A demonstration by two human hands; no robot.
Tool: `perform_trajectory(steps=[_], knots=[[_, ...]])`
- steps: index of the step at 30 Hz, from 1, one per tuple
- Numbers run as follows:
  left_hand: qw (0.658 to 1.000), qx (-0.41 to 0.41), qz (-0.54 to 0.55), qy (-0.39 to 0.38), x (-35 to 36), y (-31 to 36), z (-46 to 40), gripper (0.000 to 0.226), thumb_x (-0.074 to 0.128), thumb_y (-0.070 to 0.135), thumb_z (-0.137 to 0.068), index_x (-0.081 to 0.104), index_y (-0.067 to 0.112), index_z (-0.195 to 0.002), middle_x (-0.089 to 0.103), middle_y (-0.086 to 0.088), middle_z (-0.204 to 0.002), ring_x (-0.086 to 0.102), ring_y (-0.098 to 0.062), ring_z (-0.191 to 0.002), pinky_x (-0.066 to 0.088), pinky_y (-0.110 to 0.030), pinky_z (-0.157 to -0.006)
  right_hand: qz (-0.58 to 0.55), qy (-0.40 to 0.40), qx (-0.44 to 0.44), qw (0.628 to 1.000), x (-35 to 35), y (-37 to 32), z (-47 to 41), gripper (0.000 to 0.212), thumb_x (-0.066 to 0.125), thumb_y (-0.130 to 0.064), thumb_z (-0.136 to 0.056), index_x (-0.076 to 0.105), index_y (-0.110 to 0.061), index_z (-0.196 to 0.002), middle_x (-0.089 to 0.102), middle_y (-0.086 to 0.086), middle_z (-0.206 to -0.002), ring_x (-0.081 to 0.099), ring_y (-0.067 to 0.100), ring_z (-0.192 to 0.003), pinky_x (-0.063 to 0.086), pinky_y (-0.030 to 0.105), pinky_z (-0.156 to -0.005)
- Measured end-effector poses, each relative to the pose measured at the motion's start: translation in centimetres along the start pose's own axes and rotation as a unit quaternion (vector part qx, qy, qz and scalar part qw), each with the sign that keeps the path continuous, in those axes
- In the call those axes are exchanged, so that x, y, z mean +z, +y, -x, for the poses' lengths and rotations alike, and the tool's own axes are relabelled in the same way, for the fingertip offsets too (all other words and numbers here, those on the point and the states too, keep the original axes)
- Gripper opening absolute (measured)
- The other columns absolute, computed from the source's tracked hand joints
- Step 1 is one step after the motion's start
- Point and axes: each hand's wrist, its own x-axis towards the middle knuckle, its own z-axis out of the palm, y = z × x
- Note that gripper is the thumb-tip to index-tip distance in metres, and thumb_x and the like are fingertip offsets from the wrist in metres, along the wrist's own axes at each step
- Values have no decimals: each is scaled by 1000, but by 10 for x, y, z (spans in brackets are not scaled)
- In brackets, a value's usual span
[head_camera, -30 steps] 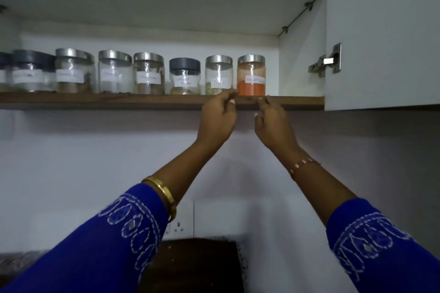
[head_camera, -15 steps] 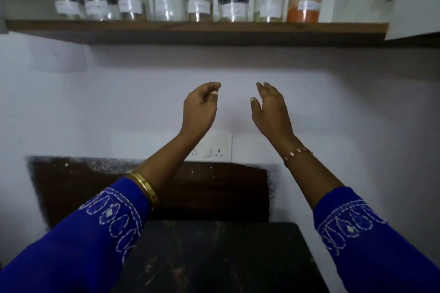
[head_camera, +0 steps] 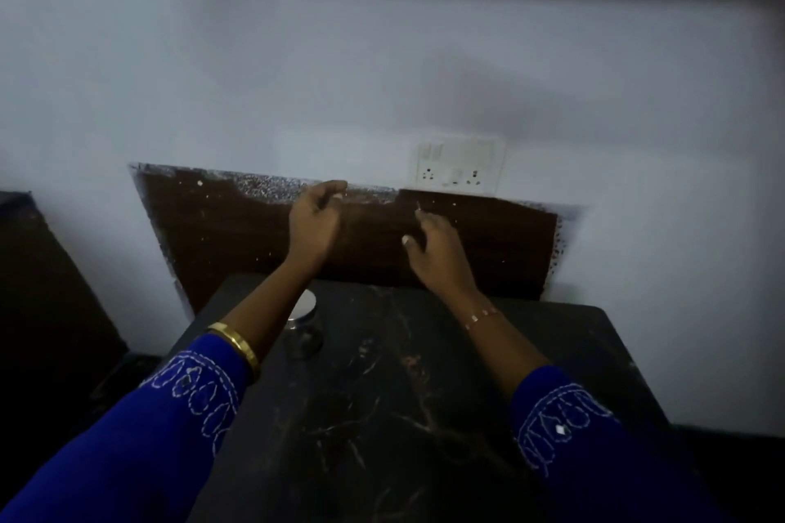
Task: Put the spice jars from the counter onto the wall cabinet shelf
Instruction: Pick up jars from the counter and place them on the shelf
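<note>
A dim kitchen corner: a black marble counter [head_camera: 424, 416] with pale veining stands against a white wall [head_camera: 382, 76], backed by a dark brown panel [head_camera: 488, 242] with speckled, ragged edges. A white switch-and-socket plate [head_camera: 456, 166] sits on the wall just above the panel's upper right stretch. One spice jar [head_camera: 303, 329] with a round silver lid stands upright on the counter, its long axis vertical and the lid facing up, near the back left part of the surface (the left forearm crosses in front and hides part of it). Both arms, in blue sleeves with white stitching, reach forward above the counter. The left hand [head_camera: 314, 225], a gold bangle [head_camera: 238, 342] on its wrist, hangs loosely curled and holds nothing. The right hand [head_camera: 437, 251], a thin beaded bracelet [head_camera: 482, 316] at the wrist, has its fingers relaxed and spread, likewise empty. Neither hand touches the jar.
</note>
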Motion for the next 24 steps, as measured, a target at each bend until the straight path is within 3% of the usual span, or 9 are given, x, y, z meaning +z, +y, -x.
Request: perform_trajectory(steps=[2, 5, 13, 20, 24], knots=[[999, -42, -10, 14, -20, -31, -2, 27, 48, 4, -91, 63, 4, -113, 65, -13, -112, 61, -21, -94, 49, -33, -86, 21, -57, 12, 998, 33, -4, 6, 56, 49, -24, -95, 30, -7, -145, 31, 15, -150, 24, 25, -142, 25, 34, -115], [995, -95, -19, 19, -47, -75, -1, 29, 46, 5, -91, 62, 3, -116, 64, -17, -115, 58, -29, -110, 46, -41, -95, 55, -130, 19, 990, 76, -12, 10, 61, 50, -26, -95, 24, -9, -147, 24, 15, -153, 20, 26, -143, 25, 36, -116], [975, -217, -40, -3, -91, -171, -3, 32, 47, 7, -92, 57, 3, -122, 59, -13, -126, 53, -26, -119, 43, -35, -99, 107, -263, 59, 957, 165, -38, -2, 71, 57, -26, -91, 18, -15, -149, 15, 11, -156, 16, 29, -144, 21, 41, -117], [953, -294, -29, -68, -88, -202, 1, 39, 41, 8, -95, 45, 4, -134, 48, -16, -139, 46, -27, -127, 39, -34, -103, 66, -312, 109, 941, 215, -35, -1, 79, 62, -21, -87, 13, -14, -149, 19, 15, -152, 29, 31, -138, 29, 41, -113], [948, -296, -14, -115, -81, -203, 9, 41, 34, 9, -98, 38, 7, -140, 42, -13, -144, 41, -26, -132, 35, -34, -106, 0, -299, 154, 942, 229, -29, 5, 91, 66, -20, -84, 4, -20, -151, 18, 14, -152, 28, 30, -139, 30, 42, -113]])
